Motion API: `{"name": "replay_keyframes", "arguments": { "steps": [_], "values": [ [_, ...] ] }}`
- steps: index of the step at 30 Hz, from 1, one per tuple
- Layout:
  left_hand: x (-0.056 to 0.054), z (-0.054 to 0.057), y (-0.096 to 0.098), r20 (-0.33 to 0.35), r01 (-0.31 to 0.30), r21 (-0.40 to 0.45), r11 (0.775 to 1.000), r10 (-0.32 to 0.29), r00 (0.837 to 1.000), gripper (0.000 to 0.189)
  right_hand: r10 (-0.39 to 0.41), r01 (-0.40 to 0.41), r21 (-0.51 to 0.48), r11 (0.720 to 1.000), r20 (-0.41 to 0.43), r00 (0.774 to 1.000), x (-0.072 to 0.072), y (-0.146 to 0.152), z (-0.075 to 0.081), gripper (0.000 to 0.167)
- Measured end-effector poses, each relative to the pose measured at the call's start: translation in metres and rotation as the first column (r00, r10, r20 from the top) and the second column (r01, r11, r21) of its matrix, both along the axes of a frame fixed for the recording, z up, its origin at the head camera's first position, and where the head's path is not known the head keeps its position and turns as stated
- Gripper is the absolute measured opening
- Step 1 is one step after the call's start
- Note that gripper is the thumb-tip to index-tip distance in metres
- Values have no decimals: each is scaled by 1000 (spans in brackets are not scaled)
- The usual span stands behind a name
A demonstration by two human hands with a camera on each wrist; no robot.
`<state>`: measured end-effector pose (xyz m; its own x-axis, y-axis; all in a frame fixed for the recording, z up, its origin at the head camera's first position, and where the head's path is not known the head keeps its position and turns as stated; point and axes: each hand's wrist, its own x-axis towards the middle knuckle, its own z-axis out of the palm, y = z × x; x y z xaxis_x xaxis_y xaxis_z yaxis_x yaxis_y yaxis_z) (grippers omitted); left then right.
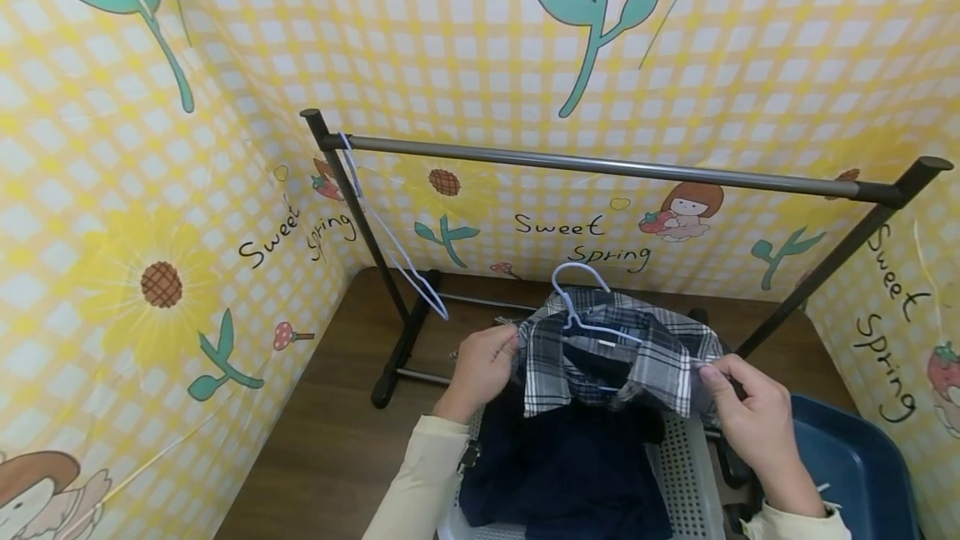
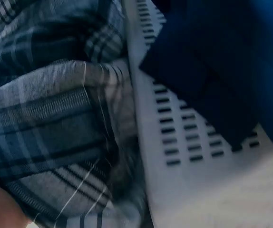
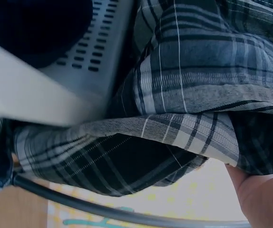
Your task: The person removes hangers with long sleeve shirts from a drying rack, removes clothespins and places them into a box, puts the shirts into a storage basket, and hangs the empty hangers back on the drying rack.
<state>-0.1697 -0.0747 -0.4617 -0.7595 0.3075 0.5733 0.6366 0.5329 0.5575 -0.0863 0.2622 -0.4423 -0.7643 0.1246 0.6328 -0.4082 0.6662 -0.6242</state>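
A grey-and-black plaid shirt [image 1: 660, 377] hangs over a pale lavender hanger [image 1: 592, 267], whose hook stands up above the collar. My left hand [image 1: 480, 365] pinches the shirt at its left shoulder. At the opposite shoulder, my right hand [image 1: 753, 419] pinches the cloth between thumb and fingers, close to the hanger's end. Folds of the plaid shirt [image 2: 46, 123] fill the left side of the left wrist view. In the right wrist view, the shirt [image 3: 203, 71] drapes past the basket wall, and part of my right hand [image 3: 265, 199] shows at the lower right.
Below the shirt, a light perforated basket [image 1: 686, 477] holds dark navy clothing [image 1: 562, 473]. Behind it stands a clothes rack with a metal rail [image 1: 570, 161]. One empty hanger [image 1: 397, 244] hangs at the rail's left end. A blue tub [image 1: 862, 457] sits at the right.
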Motion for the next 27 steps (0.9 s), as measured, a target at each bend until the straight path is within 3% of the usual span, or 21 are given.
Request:
{"name": "replay_keyframes", "arguments": {
  "steps": [14, 22, 27],
  "values": [
    [-1, 10, 16, -10, 29, 45, 999, -29, 1000, 19, 12, -12, 23, 1000, -7, 1000, -1, -24, -3, 24],
    [-2, 13, 10, -58, 43, -2, 999, -43, 997, 16, 53, -53, 47, 997, -1, 999, 0, -24, 0, 21],
    [-5, 16, 4, -41, 48, -13, 999, -49, 998, 17, 67, -68, 51, 996, 19, 998, 0, -20, 1, 14]
  ]
}}
